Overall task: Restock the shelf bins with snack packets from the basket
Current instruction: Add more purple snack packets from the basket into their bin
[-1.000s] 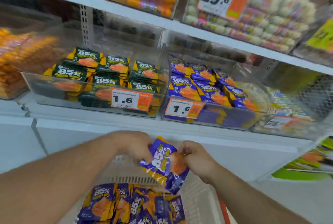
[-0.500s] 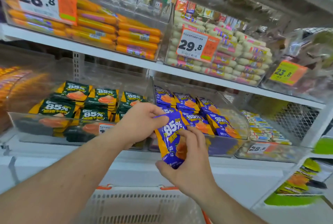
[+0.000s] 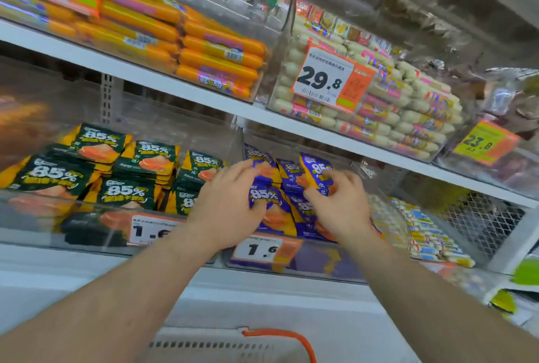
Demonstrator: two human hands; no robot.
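Both my hands are inside the clear shelf bin point(image 3: 315, 263) of purple "85%" snack packets. My left hand point(image 3: 230, 205) grips a purple packet point(image 3: 267, 196) at the bin's left side, thumb under it and fingers over its top. My right hand point(image 3: 339, 205) pinches another purple packet point(image 3: 316, 170) held upright over the middle of the bin. More purple packets lie stacked beneath both hands. The white basket point(image 3: 221, 348) with an orange handle point(image 3: 291, 339) shows at the bottom edge; its contents are out of view.
A neighbouring clear bin point(image 3: 35, 228) on the left holds green "85%" packets. To the right a bin holds small pale packets point(image 3: 431, 234). The shelf above point(image 3: 204, 94) carries orange sausages and white sausage sticks with price tags.
Both hands rose from the basket to the shelf and moved forward into the purple bin. The stack held between them is now split, one packet in each hand.
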